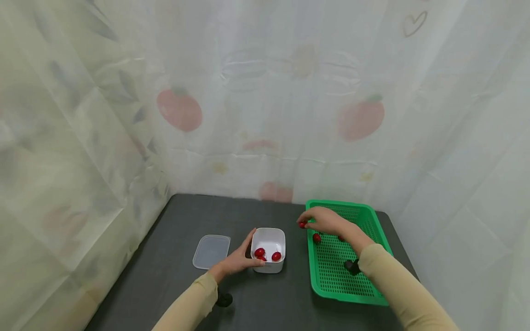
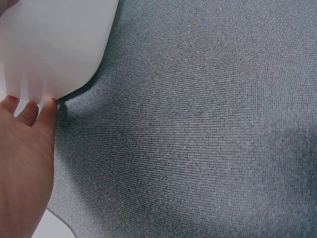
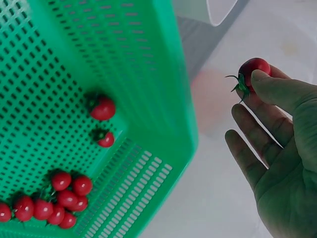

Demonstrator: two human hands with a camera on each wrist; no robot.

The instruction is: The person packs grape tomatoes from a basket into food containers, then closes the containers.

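My left hand (image 1: 236,262) holds a small white square container (image 1: 269,268), thumb at its near side and fingers along its left side. Inside lie 3 cherry tomatoes (image 1: 276,256). In the left wrist view, fingertips touch the container's wall (image 2: 64,54). My right hand (image 1: 327,220) is over the left rim of a green perforated basket (image 1: 316,280). Between thumb and forefinger it pinches a red cherry tomato (image 3: 257,65) with a green stem, its other fingers spread loosely. Several more cherry tomatoes (image 3: 67,198) sit in the basket, partly hidden by the right arm in the head view.
A translucent lid (image 1: 212,252) lies flat on the dark grey table (image 1: 165,285), left of the container. Bare tabletop separates container and basket. A printed pale curtain (image 1: 265,115) hangs behind the table and along both sides.
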